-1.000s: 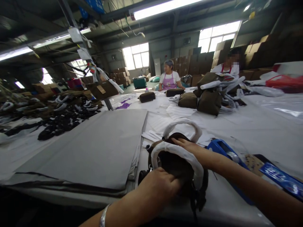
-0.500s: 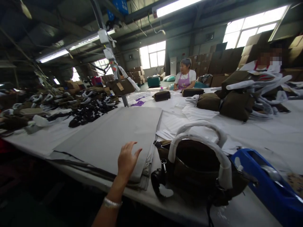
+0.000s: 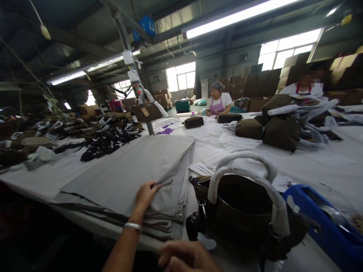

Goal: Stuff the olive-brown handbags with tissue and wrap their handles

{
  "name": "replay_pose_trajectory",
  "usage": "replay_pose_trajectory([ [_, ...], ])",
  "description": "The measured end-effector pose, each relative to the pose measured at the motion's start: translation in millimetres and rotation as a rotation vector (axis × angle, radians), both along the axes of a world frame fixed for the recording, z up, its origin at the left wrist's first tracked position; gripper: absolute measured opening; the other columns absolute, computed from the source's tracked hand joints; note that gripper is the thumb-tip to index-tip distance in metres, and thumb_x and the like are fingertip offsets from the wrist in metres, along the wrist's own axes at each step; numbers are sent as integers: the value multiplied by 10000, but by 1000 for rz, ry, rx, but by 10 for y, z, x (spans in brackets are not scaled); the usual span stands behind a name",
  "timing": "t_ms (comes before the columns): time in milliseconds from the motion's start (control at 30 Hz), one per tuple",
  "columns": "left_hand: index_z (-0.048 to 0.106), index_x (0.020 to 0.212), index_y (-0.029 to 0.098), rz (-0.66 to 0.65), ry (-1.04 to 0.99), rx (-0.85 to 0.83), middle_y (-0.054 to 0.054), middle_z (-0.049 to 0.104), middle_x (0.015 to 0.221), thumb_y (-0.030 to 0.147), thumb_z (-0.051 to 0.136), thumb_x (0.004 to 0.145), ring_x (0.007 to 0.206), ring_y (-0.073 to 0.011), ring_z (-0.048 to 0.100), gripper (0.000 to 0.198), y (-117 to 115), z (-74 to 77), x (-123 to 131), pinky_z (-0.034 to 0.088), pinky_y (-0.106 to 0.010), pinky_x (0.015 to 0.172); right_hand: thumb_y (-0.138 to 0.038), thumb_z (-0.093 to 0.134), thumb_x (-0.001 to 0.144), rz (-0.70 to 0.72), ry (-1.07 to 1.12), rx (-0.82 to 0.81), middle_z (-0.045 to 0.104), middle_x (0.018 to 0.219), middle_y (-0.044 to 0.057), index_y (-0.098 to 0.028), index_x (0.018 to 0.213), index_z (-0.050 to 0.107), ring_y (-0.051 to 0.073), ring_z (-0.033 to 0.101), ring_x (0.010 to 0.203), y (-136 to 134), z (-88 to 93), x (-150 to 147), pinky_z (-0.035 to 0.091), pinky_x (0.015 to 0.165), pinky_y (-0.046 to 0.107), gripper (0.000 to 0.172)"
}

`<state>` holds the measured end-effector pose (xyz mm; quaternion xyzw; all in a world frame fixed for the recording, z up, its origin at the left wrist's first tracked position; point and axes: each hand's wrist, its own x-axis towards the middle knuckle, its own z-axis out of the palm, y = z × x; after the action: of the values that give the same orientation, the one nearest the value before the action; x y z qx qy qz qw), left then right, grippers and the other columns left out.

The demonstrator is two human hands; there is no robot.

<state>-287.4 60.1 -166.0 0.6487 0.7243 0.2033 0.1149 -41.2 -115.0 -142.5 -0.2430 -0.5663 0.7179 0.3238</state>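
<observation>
My left hand [image 3: 146, 195], with a silver bracelet at the wrist, pinches the top grey sheet [image 3: 124, 170] of a stack on the table. That sheet creases and lifts near the fingertips. Low in the frame is my right hand [image 3: 190, 257], slightly blurred, its fingers loosely bent and apart with nothing seen in them. To the right of the stack stands a dark olive handbag [image 3: 241, 215], its top open. White wrapping covers its two upright handles [image 3: 217, 189]. A dark strap hangs at its left side.
A blue tape dispenser [image 3: 320, 223] is right of the handbag. Wrapped olive bags [image 3: 280, 132] pile up at the back right, black straps [image 3: 110, 136] at the left. A metal post [image 3: 150, 128] rises behind the stack. Two people [image 3: 218, 104] are across the table.
My left hand has come down from above the stack and closed on the top sheet, which is now creased. My right hand has entered at the bottom. The view has tilted slightly upward.
</observation>
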Motion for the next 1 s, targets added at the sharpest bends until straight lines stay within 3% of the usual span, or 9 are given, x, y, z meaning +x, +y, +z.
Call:
replay_pose_trajectory([
  [100,680,1076,163,-6,-40,15,-73,700,1096,428,565,986,1033,-227,659,303,40,47,-111,508,-446,951,-729,582,842,-265,-50,84,506,1492,125,-262,1437,540,311,555,1295,135,-39,-126,462,1054,432,758],
  [167,681,1082,166,-34,-61,27,-74,700,1119,427,550,995,1072,-232,653,304,37,126,-188,495,-452,982,-756,549,845,-374,-77,63,456,1532,146,-214,1509,441,309,440,1408,253,-9,-201,329,1174,449,864],
  [267,689,1033,156,-104,-85,9,-70,709,1088,425,543,999,1065,-232,657,309,-1,269,-299,491,-455,989,-794,553,813,-429,20,-76,398,1565,173,-126,1548,340,292,341,1472,440,40,-340,238,1224,434,1016],
  [367,688,1031,143,-159,-106,-43,-54,715,1014,407,603,970,977,-222,677,284,-50,346,-372,523,-437,934,-799,631,747,-451,141,-192,276,1626,155,-130,1541,348,291,274,1501,572,-15,-477,254,1220,412,1076],
  [500,651,1126,138,-179,-134,-86,-40,710,957,413,650,939,851,-193,689,333,-73,278,-367,561,-378,808,-772,704,703,-438,228,-275,323,1604,177,-186,1513,397,325,393,1436,610,-217,-555,422,1105,427,1045],
  [633,664,988,139,-157,-95,-64,-31,695,890,484,614,942,836,-191,670,352,-46,107,-285,540,-372,805,-772,739,659,-475,229,-325,418,1539,184,-217,1443,472,330,478,1363,569,-314,-544,489,1009,412,996],
  [800,659,955,143,-123,-30,-90,-22,671,864,443,707,882,799,-181,646,312,31,-14,-249,537,-386,802,-755,752,661,-525,233,-329,544,1428,157,-242,1372,539,319,567,1255,568,-275,-530,523,914,403,902],
  [1000,677,946,136,-195,-66,-124,-35,700,919,414,628,952,878,-194,674,282,133,42,-368,544,-408,861,-765,823,502,-590,247,-403,568,1401,186,-187,1334,583,339,592,1216,603,-160,-493,544,878,393,1041],
])
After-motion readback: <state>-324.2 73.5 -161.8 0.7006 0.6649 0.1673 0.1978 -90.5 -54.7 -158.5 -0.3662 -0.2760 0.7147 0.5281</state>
